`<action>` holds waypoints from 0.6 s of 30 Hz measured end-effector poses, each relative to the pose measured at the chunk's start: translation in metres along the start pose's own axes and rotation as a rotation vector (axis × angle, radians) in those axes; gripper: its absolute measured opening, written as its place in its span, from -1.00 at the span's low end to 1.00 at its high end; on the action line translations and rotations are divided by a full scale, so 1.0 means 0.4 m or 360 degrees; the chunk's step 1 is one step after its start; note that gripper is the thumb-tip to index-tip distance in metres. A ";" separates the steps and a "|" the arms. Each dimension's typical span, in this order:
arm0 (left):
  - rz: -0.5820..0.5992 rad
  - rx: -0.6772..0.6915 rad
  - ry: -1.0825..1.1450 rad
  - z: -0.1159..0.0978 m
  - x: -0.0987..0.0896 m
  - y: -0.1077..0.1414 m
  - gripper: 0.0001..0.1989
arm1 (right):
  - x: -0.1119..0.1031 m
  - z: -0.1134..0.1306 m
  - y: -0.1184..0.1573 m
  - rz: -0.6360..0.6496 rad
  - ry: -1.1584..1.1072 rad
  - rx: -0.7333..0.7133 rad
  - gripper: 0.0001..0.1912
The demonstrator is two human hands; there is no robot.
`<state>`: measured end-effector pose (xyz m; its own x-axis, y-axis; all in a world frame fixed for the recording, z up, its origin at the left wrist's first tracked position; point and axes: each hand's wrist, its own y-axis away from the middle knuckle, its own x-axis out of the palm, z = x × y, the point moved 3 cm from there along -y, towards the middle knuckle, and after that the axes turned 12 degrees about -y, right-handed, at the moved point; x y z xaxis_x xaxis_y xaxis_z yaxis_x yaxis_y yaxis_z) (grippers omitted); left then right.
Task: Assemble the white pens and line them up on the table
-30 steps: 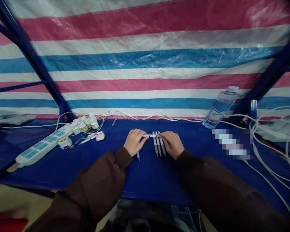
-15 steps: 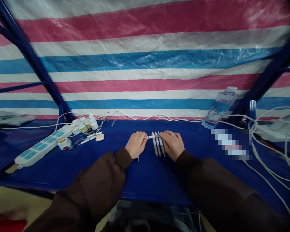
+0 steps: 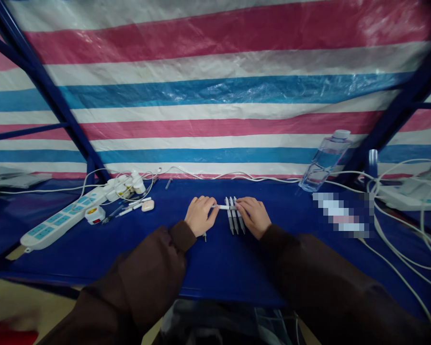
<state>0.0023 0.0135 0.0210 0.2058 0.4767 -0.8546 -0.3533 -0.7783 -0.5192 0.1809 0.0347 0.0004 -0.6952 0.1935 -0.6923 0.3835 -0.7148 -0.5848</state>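
Note:
A white pen with a grey section (image 3: 223, 207) lies crosswise between my hands. My left hand (image 3: 200, 215) pinches its left end, fingers closed. At the other end, the fingers of my right hand (image 3: 254, 215) are closed on the grey part. Under and just behind the held pen, three white-and-grey pens (image 3: 234, 221) lie side by side on the blue table (image 3: 230, 268), their tips toward me. A small thin piece (image 3: 205, 237) shows below my left hand, mostly hidden by it.
To the left lie a power strip (image 3: 53, 225) with plugs, a white-and-red adapter (image 3: 95, 214), loose pen parts (image 3: 132, 207) and a pale pink case (image 3: 148, 205). A clear bottle (image 3: 325, 160) stands at the back right, near coiled white cables (image 3: 380, 230). Striped sheeting (image 3: 215, 127) hangs behind.
Both hands and the held pen have come slightly nearer to me, still gripping both ends. The three pens lie as before.

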 end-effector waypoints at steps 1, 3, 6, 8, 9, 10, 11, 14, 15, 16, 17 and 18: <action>-0.0009 0.0006 -0.0006 -0.001 -0.001 0.001 -0.75 | 0.000 -0.003 -0.001 -0.0002 -0.0031 0.0002 -0.73; -0.0032 0.0007 -0.0009 -0.002 -0.003 0.001 -0.75 | -0.002 -0.007 -0.003 -0.0024 -0.0110 -0.0011 -0.75; -0.0063 -0.0018 0.0003 0.002 -0.004 0.001 -0.75 | -0.006 -0.003 -0.003 -0.0079 -0.0207 -0.0064 -0.84; -0.0072 -0.0028 0.0023 0.005 -0.005 0.001 -0.75 | -0.007 0.002 -0.002 -0.0100 -0.0234 -0.0069 -0.74; -0.0075 -0.0026 0.0033 0.006 -0.005 0.001 -0.76 | -0.007 0.003 -0.001 -0.0115 -0.0248 -0.0042 -0.68; -0.0076 -0.0020 0.0040 0.006 -0.006 0.001 -0.76 | -0.009 0.003 -0.001 -0.0128 -0.0264 0.0005 -0.64; -0.0077 -0.0012 0.0045 0.005 -0.006 0.001 -0.76 | -0.010 0.002 -0.001 -0.0135 -0.0276 0.0066 -0.64; -0.0085 0.0006 0.0052 0.004 -0.007 0.001 -0.76 | -0.013 -0.005 -0.002 -0.0095 -0.0249 0.0252 -0.73; -0.0087 0.0010 0.0054 0.004 -0.007 0.001 -0.76 | -0.012 -0.008 -0.003 -0.0064 -0.0234 0.0291 -0.66; -0.0090 0.0015 0.0055 0.004 -0.006 0.001 -0.76 | -0.011 -0.011 -0.003 -0.0043 -0.0240 0.0315 -0.60; -0.0095 0.0017 0.0056 0.005 -0.005 0.000 -0.76 | -0.010 -0.015 -0.003 -0.0051 -0.0280 0.0325 -0.59; -0.0100 0.0014 0.0058 0.006 -0.004 0.000 -0.76 | -0.009 -0.018 -0.003 -0.0085 -0.0350 0.0318 -0.62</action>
<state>-0.0003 0.0138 0.0224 0.2608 0.5092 -0.8202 -0.3468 -0.7434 -0.5719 0.1873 0.0397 0.0006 -0.8345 0.0998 -0.5419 0.2306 -0.8299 -0.5080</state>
